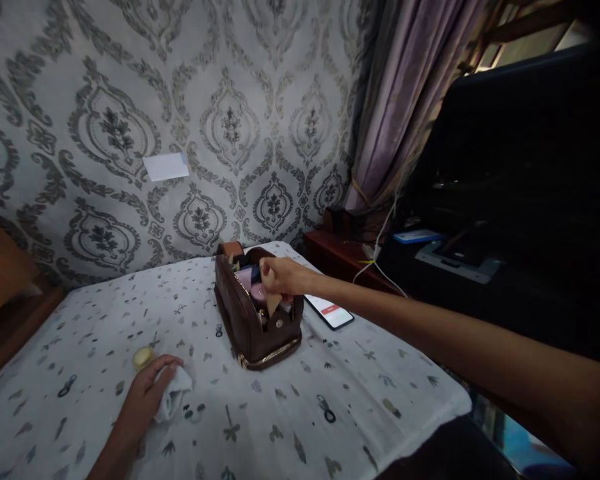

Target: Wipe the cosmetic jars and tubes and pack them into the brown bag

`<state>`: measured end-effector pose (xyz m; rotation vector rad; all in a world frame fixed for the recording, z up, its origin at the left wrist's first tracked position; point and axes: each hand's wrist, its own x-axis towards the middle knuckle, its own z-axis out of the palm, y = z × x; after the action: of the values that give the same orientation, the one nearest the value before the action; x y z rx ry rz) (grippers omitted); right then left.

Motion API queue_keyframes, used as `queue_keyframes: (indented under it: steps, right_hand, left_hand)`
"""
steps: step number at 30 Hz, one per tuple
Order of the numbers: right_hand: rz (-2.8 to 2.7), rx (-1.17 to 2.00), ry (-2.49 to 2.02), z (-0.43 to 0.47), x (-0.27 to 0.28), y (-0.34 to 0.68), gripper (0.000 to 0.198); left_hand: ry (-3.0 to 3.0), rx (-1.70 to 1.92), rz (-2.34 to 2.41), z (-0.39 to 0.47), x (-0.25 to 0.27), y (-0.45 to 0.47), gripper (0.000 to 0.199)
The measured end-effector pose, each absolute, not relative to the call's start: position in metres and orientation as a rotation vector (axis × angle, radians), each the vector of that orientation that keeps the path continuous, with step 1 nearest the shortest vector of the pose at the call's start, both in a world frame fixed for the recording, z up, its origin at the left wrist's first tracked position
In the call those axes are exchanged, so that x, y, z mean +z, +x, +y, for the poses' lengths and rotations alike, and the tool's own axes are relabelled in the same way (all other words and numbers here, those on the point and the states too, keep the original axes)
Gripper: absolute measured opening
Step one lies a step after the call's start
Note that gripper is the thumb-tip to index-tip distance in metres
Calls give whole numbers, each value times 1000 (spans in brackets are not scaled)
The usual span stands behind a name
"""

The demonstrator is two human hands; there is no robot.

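A dark brown toiletry bag (240,327) with a gold zip stands open on the bed-like surface, packed with small items, among them a pink round one (259,292). My right hand (283,275) is over the bag's opening, its fingers curled closed; what they hold, if anything, is hidden. A tan pointed piece (273,305) shows just below it. My left hand (150,393) rests low on the left, closed on a crumpled white cloth (174,393). Just beyond its fingers sits a small round yellowish container (143,358).
A phone (333,313) with a lit screen lies right of the bag. White patterned fabric (260,427) covers the surface. Behind is a patterned wall with a white paper (166,167). A large black object (510,160) and a white cable (380,247) are at the right.
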<state>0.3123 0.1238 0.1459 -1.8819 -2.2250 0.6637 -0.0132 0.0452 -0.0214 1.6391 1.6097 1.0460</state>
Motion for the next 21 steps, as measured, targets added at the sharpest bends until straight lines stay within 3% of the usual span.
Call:
queue_keyframes:
  steps: [11, 17, 21]
  right_hand:
    - [-1948, 762, -1828, 129, 130, 319, 37]
    - [-1685, 1064, -1769, 122, 130, 313, 32]
    - [-2053, 800, -1896, 119, 134, 313, 26]
  left_hand:
    - [1589, 1022, 1604, 44, -22, -13, 54]
    - [1638, 1027, 1606, 44, -22, -14, 54]
    - [1641, 1036, 1617, 44, -21, -13, 52]
